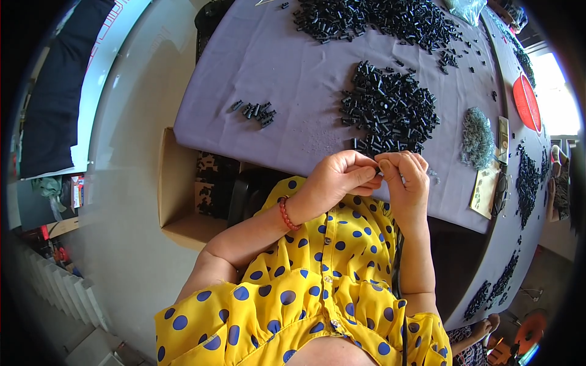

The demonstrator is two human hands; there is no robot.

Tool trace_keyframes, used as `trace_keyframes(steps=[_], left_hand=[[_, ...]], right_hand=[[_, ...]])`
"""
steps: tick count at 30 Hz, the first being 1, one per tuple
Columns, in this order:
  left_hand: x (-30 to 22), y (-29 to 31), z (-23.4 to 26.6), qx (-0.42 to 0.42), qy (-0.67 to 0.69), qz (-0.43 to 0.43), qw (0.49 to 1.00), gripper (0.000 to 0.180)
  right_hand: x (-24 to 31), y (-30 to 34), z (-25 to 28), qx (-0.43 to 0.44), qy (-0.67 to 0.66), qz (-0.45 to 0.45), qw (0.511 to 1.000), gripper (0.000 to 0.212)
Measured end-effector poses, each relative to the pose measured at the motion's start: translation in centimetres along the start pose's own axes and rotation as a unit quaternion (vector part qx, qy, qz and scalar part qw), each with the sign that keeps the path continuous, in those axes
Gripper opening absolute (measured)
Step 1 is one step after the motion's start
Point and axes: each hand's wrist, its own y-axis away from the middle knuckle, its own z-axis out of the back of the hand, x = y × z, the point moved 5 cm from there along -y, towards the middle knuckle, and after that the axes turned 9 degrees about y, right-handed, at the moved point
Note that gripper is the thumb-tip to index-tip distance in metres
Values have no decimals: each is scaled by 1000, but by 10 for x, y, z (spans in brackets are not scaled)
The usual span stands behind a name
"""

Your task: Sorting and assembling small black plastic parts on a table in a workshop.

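At the table's near edge, my left hand (345, 174) and my right hand (405, 178) meet with their fingertips pinched together. Between them a small black part (378, 173) shows only in part; the fingers cover most of it. Just beyond my hands lies a dense pile of short black tube-like parts (390, 107) on the lilac tablecloth (262, 61). A smaller cluster of black parts (259, 113) sits apart to the left. Tiny clear bits (320, 139) are scattered on the cloth near my left hand.
Larger black heaps (378, 18) lie at the far side. To the right are a mound of clear small parts (478, 139), a yellowish card (485, 189), eyeglasses (502, 194) and a red basket (527, 104). An open cardboard box (174, 201) stands below left. Other people's hands (557, 168) show at right.
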Motion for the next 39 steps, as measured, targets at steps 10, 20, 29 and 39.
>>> trace_keyframes(steps=[10, 20, 29, 39], left_hand=[[2, -3, 5, 4, 78, 62, 995, 19], [1, -6, 15, 4, 44, 55, 998, 21], [-3, -4, 9, 3, 110, 73, 991, 23], [-17, -1, 7, 2, 2, 49, 999, 30]], right_hand=[[5, 6, 2, -32, 41, 59, 997, 15], [12, 8, 1, -3, 109, 50, 993, 42], [17, 9, -2, -42, 165, 97, 981, 35], [22, 10, -2, -2, 195, 115, 974, 34]])
